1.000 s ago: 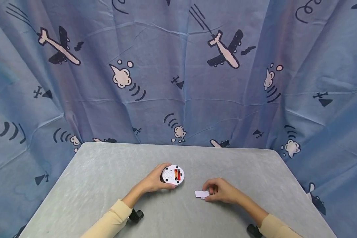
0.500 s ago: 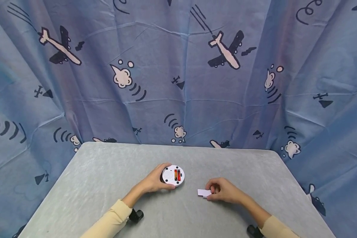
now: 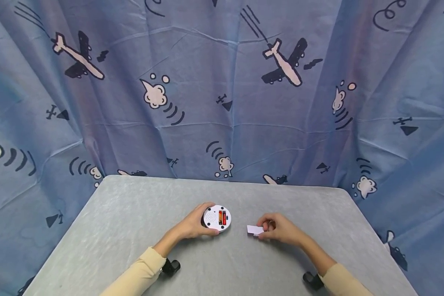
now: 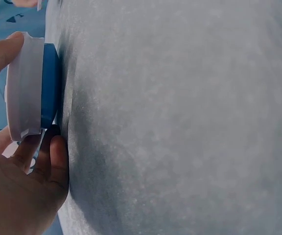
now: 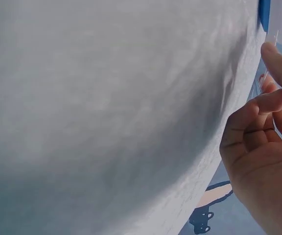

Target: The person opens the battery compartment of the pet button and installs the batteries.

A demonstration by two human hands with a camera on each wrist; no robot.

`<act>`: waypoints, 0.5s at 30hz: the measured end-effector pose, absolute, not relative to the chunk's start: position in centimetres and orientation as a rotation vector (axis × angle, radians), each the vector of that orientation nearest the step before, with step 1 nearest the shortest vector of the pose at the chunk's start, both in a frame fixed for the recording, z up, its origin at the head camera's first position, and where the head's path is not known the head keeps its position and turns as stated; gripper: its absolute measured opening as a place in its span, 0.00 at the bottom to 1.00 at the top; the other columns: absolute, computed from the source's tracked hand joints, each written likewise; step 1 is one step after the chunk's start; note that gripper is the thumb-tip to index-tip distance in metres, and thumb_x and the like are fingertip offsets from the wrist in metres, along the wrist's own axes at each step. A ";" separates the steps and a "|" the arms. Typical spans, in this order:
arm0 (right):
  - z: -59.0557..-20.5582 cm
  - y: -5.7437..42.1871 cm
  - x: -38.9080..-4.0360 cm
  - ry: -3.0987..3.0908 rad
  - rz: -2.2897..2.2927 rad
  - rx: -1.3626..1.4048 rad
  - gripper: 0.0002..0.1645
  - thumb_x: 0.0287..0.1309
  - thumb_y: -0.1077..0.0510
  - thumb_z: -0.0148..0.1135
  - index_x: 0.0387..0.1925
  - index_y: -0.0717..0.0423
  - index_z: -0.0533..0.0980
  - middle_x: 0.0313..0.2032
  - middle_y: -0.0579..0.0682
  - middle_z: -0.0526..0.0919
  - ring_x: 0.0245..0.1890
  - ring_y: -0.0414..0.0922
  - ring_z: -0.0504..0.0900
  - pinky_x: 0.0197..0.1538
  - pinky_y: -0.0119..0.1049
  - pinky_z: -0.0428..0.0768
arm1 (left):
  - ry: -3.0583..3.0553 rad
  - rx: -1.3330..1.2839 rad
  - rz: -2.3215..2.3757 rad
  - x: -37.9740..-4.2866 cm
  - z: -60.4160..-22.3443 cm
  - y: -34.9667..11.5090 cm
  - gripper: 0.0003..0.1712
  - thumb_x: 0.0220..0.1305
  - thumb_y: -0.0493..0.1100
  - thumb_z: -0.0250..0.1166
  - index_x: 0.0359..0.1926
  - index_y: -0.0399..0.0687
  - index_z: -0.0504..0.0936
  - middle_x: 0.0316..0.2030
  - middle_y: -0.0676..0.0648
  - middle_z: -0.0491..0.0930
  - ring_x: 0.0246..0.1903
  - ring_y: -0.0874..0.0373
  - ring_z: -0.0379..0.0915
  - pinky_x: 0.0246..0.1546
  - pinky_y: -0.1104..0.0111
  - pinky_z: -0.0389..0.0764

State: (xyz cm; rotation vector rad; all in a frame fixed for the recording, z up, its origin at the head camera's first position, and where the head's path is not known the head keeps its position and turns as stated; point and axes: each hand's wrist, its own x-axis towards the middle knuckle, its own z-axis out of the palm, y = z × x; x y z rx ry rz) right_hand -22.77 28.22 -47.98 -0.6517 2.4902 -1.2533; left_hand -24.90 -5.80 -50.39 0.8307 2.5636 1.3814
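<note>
My left hand (image 3: 194, 224) grips a round white device (image 3: 210, 218) by its edge, thumb and fingers on opposite sides. Its underside faces up, with speaker holes, dark feet and an uncovered battery compartment holding two red-and-orange batteries (image 3: 222, 218). The left wrist view shows a blue part (image 4: 50, 88) of the device turned toward the table. To its right, my right hand (image 3: 283, 230) pinches a small white battery cover (image 3: 253, 230) between thumb and fingers, apart from the device. In the right wrist view that cover shows only as a thin edge beyond the thumb.
A grey cloth-like surface covers the table (image 3: 148, 197). Behind it hangs a blue curtain (image 3: 192, 102) printed with planes and clouds. Black wrist-worn mounts (image 3: 171, 268) sit under both forearms.
My right hand has moved the battery cover slightly right, then farther from me, now nearly level with the device. The left hand still holds the device in place.
</note>
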 end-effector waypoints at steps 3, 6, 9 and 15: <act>-47.8 27.7 -23.3 2.501 -1.238 -0.671 0.14 0.53 0.64 0.78 0.40 0.60 0.81 0.29 0.52 0.75 0.25 0.40 0.70 0.26 0.29 0.70 | 2.577 0.855 1.357 -24.9 -50.3 -5.9 0.51 0.49 0.45 0.83 0.69 0.33 0.66 0.62 0.35 0.70 0.61 0.41 0.67 0.63 0.48 0.66; -47.7 27.1 -23.7 2.508 -1.224 -0.691 0.14 0.53 0.64 0.78 0.40 0.59 0.81 0.28 0.51 0.75 0.25 0.40 0.71 0.27 0.29 0.70 | 2.581 0.871 1.343 -24.8 -50.3 -5.9 0.51 0.49 0.45 0.82 0.69 0.33 0.66 0.62 0.34 0.70 0.61 0.41 0.67 0.62 0.48 0.67; -47.7 26.6 -23.9 2.508 -1.231 -0.693 0.14 0.53 0.64 0.78 0.40 0.59 0.81 0.28 0.50 0.76 0.26 0.40 0.71 0.27 0.29 0.70 | 2.560 0.850 1.342 -24.9 -50.2 -5.9 0.52 0.50 0.45 0.82 0.70 0.34 0.65 0.62 0.35 0.70 0.61 0.42 0.67 0.63 0.49 0.66; -47.7 25.5 -24.3 2.494 -1.254 -0.707 0.14 0.53 0.64 0.78 0.40 0.58 0.81 0.29 0.49 0.76 0.25 0.40 0.71 0.26 0.29 0.70 | 2.539 0.834 1.362 -25.0 -50.3 -5.8 0.52 0.49 0.43 0.83 0.70 0.34 0.65 0.62 0.35 0.69 0.61 0.42 0.67 0.63 0.48 0.66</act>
